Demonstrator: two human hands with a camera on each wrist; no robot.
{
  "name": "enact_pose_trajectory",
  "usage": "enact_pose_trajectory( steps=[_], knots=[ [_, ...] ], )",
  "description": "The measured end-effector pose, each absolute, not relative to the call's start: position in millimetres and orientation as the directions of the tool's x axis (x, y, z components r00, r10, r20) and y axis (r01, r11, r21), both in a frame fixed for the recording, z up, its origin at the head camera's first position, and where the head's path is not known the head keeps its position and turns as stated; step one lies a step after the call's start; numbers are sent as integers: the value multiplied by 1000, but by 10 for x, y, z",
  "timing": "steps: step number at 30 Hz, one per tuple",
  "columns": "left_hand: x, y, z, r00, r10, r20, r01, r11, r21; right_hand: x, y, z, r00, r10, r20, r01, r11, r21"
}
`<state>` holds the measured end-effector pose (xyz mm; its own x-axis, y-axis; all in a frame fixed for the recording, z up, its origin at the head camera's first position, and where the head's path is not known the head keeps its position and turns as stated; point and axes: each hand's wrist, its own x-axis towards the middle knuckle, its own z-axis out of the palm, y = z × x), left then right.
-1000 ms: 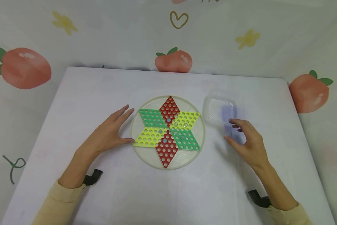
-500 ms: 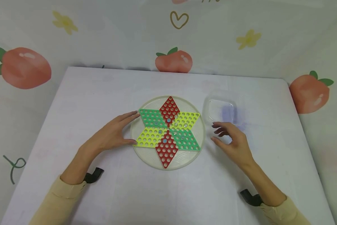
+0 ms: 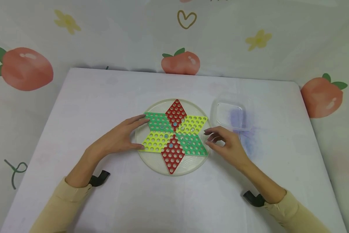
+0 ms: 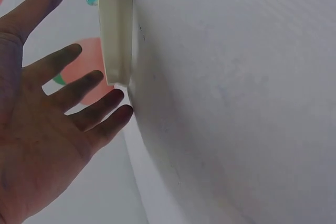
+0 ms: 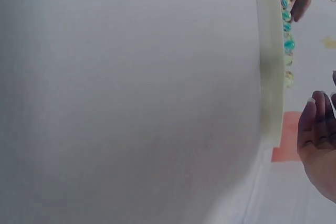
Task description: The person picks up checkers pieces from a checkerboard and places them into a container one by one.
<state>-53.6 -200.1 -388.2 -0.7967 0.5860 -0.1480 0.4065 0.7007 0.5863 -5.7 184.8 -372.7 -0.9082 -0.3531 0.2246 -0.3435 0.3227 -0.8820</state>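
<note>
A round cream Chinese checkers board lies mid-table, its star made of red, green and yellow diamonds full of holes. Several clear and bluish glass marbles sit around its centre; the right wrist view shows marbles standing proud of the board. My left hand is at the board's left side, fingers spread and overlapping the green and yellow points. In the left wrist view the palm holds nothing. At the opposite side is my right hand, fingers loosely bent, thumb apart from them, fingertips over the board's right rim.
A clear plastic container stands just beyond the right hand, with a bluish stain on the white table cover beside it. The table's far edge meets a backdrop printed with peaches.
My right hand has moved left from beside the clear container to the board's right rim. The left hand has shifted slightly right, over the board's left edge. Board and marbles stay put.
</note>
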Motion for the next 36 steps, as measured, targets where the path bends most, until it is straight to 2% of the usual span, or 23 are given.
enact_pose_trajectory(
  steps=[11,28,36],
  knots=[
    [-632,-1910,-3876,-793,576,-200,380,724,576,-171,1816,-4060,-906,-390,161,-298,320,-899],
    [-769,-1913,-3908,-816,551,-175,373,733,568,-205,1642,-4058,-899,-436,40,-230,393,-890],
    [-806,-1962,-3939,-822,540,-183,354,735,579,-249,1619,-4114,-889,-458,19,-246,441,-863]
  ],
)
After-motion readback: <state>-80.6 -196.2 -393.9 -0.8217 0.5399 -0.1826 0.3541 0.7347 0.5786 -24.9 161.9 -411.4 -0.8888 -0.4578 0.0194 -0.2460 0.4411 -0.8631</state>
